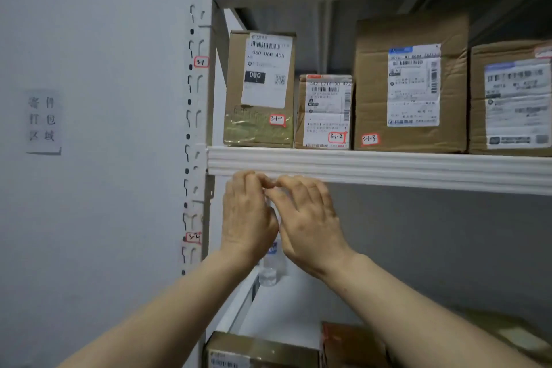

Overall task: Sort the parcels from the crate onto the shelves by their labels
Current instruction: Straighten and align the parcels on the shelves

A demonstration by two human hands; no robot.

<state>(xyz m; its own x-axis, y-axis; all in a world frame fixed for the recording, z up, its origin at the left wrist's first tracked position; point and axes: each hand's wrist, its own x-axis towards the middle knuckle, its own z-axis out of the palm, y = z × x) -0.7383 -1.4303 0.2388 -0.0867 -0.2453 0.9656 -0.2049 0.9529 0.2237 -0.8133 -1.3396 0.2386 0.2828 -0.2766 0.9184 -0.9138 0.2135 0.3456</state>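
My left hand (248, 218) and my right hand (310, 224) are raised together just under the front beam of the middle shelf (388, 167). Their fingertips are pinched against each other; I see nothing between them. On that shelf stand brown parcels with shipping labels: one tagged 3-1-1 (260, 89), a small one tagged 3-1-2 (324, 112), a large one tagged 3-1-3 (409, 84), and another (510, 98) cut off at the right edge. The crate is out of view.
The white upright post (197, 128) carries red-edged tags 3-1 (201, 62) and 3-2 (193, 236). A clear water bottle (270, 269) stands on the lower shelf behind my hands. More parcels (260, 349) (352, 343) lie below. A paper sign (43, 121) hangs on the left wall.
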